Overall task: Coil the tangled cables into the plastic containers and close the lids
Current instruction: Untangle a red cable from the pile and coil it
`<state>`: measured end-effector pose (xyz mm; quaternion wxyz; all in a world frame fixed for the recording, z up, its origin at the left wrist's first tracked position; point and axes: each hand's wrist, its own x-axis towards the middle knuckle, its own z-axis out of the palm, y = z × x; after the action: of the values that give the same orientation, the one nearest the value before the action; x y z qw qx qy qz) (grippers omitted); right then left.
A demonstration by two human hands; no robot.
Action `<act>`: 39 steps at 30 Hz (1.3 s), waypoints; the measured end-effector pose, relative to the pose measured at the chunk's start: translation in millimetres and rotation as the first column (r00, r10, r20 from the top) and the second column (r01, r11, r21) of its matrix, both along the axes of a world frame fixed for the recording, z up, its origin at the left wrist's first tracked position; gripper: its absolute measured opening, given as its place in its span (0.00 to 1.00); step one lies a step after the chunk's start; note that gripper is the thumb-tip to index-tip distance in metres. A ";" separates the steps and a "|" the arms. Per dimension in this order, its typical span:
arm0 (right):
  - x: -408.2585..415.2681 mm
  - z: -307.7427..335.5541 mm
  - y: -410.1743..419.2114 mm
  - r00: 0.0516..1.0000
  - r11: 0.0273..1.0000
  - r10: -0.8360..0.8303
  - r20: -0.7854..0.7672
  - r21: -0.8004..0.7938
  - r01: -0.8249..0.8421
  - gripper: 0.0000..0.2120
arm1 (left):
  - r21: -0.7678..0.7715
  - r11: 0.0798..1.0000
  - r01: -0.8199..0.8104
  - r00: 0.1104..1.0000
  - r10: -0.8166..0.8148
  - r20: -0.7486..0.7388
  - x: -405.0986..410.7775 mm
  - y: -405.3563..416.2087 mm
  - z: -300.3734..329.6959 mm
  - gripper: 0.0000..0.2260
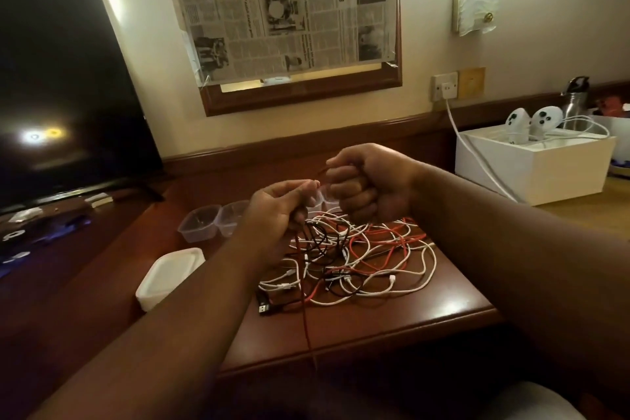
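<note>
we hold one red cable [304, 300] up over the desk [453, 303]: left hand [278, 210] pinches it, right hand [366, 181] fists its end. it trails toward 6 o'clock. tangle [358, 259] lies beneath; open containers [213, 223] at 10 o'clock, left hand nearer.

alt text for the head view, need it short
Two hands raised over a wooden table hold one red cable: the left hand pinches it and the right hand is fisted round it. Below lies a tangle of cables in white, red and black, with open clear plastic containers and a lidded white container to the left.
</note>
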<state>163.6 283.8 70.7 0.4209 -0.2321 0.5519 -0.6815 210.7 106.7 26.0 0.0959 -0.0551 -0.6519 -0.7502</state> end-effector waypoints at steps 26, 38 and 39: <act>-36.6 -109.5 -22.7 0.858 0.730 -0.227 0.461 -0.503 0.463 0.14 | 0.073 0.996 -0.047 0.947 0.021 0.322 -36.0 32.8 -104.0 0.13; -32.4 -116.9 -9.7 0.978 0.937 -0.143 -0.151 0.299 0.183 0.29 | -0.345 0.904 -0.253 0.961 0.277 0.021 -45.0 -15.3 -75.4 0.04; -28.0 -112.7 -9.0 0.993 0.989 -0.082 0.088 0.130 0.070 0.30 | -0.239 0.946 -0.219 0.962 0.250 0.110 -46.7 -11.7 -78.4 0.08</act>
<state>135.5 274.8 -42.0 0.4339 -0.1518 0.5822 -0.6707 164.0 95.0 -52.4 0.1320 0.0649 -0.7394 -0.6570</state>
